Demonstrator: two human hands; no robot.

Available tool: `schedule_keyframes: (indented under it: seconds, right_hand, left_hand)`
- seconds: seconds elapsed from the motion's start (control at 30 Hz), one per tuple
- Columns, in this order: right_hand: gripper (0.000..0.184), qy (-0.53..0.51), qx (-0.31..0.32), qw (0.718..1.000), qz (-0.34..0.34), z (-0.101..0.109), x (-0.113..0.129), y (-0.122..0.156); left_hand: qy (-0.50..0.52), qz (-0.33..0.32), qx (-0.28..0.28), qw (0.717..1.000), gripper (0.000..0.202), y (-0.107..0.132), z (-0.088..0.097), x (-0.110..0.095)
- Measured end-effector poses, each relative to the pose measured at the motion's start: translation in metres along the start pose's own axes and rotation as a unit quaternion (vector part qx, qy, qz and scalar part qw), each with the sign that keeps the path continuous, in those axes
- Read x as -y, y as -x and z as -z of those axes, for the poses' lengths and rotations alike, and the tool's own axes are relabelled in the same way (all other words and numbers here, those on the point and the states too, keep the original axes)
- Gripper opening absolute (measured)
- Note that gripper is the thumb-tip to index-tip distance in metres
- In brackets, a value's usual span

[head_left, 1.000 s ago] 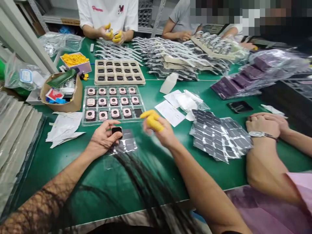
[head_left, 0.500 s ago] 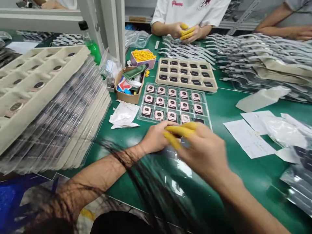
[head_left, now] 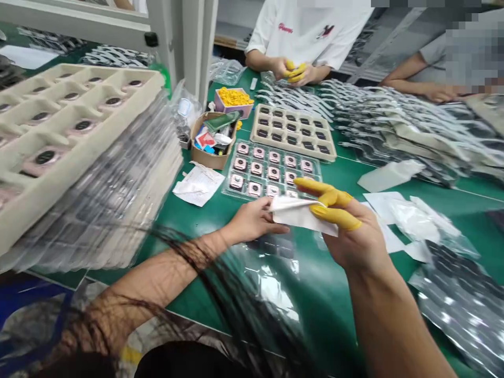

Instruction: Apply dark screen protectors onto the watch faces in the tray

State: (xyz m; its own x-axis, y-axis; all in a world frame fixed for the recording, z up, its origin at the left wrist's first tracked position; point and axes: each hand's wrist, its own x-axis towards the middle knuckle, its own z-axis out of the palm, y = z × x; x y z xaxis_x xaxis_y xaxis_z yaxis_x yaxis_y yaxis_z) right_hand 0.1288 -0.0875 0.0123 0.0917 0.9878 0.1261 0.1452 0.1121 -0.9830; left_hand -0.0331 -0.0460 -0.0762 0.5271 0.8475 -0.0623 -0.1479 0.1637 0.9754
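Note:
My left hand [head_left: 252,220] and my right hand [head_left: 350,236] meet over the green table [head_left: 350,173], both pinching a white slip of paper or cloth [head_left: 301,212] held between them. The right hand wears yellow finger cots on its thumb and first fingers. What else the left hand holds under the slip is hidden. Just beyond my hands lies a clear tray [head_left: 273,170] of several rose-coloured watch bodies. A beige tray [head_left: 293,131] with dark watch bodies sits behind it. Clear film sheets [head_left: 271,273] lie under my hands.
A tall stack of clear and beige trays [head_left: 79,173] fills the left. A cardboard tub of oddments [head_left: 212,139] and a box of yellow cots [head_left: 234,98] stand beyond. Across the table a person in a white shirt [head_left: 311,26] handles strap piles [head_left: 394,126]. Papers [head_left: 199,184] and dark foil packets [head_left: 460,294] lie about.
The camera has swung left, bringing the tray stack into view. My right hand came over to the left hand, and a white slip now stretches between them where a dark watch body was held.

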Motion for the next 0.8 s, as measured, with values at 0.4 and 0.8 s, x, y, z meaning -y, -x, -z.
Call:
schedule_keyframes:
  seconds: [0.4, 0.8]
  right_hand:
    - [0.041, -0.027, -0.030, 0.999, -0.011, 0.036, -0.059, 0.017]
    - [0.004, 0.274, 0.008, 0.929, 0.250, 0.024, -0.074, 0.013]
  left_hand:
    - [-0.043, 0.037, -0.011, 0.998, 0.053, 0.011, -0.005, -0.022]
    - [-0.088, 0.068, -0.034, 0.993, 0.054, 0.011, -0.011, -0.027]
